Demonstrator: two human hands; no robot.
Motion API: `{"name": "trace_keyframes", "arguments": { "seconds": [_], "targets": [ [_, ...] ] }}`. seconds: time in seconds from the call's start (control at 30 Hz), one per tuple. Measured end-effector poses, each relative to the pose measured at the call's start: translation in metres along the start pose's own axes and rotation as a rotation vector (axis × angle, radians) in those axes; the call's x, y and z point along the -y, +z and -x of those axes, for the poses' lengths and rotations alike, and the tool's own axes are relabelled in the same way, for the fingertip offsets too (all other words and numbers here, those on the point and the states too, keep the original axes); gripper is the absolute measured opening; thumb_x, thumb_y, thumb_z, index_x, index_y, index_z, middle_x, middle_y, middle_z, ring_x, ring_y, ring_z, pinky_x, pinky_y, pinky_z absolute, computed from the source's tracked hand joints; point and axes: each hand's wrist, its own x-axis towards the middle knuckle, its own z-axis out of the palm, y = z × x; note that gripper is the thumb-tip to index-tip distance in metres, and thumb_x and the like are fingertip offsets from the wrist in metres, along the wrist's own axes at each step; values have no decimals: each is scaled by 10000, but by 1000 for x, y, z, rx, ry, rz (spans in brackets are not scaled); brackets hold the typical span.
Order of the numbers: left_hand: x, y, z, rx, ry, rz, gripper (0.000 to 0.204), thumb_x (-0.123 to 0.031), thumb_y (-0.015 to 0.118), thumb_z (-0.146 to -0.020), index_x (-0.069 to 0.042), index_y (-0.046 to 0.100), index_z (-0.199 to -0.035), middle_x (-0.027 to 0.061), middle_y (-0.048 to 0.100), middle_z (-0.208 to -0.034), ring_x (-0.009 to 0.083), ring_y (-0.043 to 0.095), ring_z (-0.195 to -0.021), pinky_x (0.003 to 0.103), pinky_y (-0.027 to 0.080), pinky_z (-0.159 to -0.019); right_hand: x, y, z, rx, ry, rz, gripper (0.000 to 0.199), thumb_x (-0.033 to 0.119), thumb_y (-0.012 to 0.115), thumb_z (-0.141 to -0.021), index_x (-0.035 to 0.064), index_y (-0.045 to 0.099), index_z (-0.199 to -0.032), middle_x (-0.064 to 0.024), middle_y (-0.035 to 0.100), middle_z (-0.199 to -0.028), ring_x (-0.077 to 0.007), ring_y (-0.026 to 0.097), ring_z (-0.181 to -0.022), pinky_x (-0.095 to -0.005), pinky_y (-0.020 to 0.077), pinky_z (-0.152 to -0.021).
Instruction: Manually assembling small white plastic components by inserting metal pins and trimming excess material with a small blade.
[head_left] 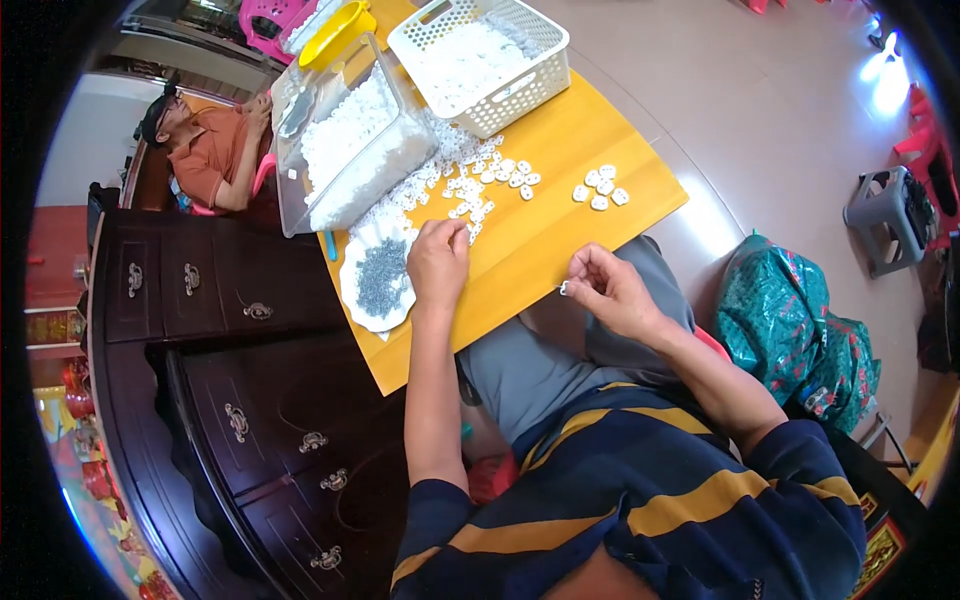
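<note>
Seated at a yellow wooden bench (560, 210), both hands at work over small white plastic pieces.

Left hand (438, 262) resting on the bench, fingers curled down among the scattered white pieces (470, 185) just to the right of a white scalloped dish (352, 290) of tiny dark grey metal bits (380, 275); whether anything sits pinched under the fingertips cannot be told. Right hand (608, 290) raised off the near edge of the bench, thumb and forefinger pinched together on one small white piece (565, 288), with what looks like a thin pin or wire at its tip, too small to be sure.

Judged light, hard and smooth: easy to lift, apt to slip or skitter if nudged, best taken by the edges with fingertips alone. Metal bits likely finer still, and prone to spill from the shallow dish.

Far on the bench, a white lattice basket (490, 60) and a clear plastic box (340, 140), both filled with more white pieces. A small group of four finished-looking pieces (601, 187) near the right corner.

Dish overhanging the left edge of the bench, beside a dark wooden cabinet (250, 400). Open bench between the hands; open floor to the right, with a green bag (790, 320) and a grey stool (885, 220). Another person (210, 145) seated far left.
</note>
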Motion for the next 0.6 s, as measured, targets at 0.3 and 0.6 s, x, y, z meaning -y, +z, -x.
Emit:
{"name": "trace_keyframes", "arguments": {
  "seconds": [0.3,0.6],
  "targets": [
    [0,2,-8,63,-47,2,101,-101,720,-836,-68,679,-922,107,667,-896,305,671,-818,415,540,-744,-2,3,0,17,-14,-18,134,41,671,-927,37,561,-1003,45,546,-808,-22,480,-685,-206,411,-605],
    [-18,-18,2,-20,-82,124,139,-95,685,-892,-34,611,-993,141,685,-866,318,663,-730,410,530,-690,4,6,3,-9,20,-93,86,10,633,-954,38,569,-1004,67,536,-829,5,465,-691,-169,380,-603]
  ]
}}
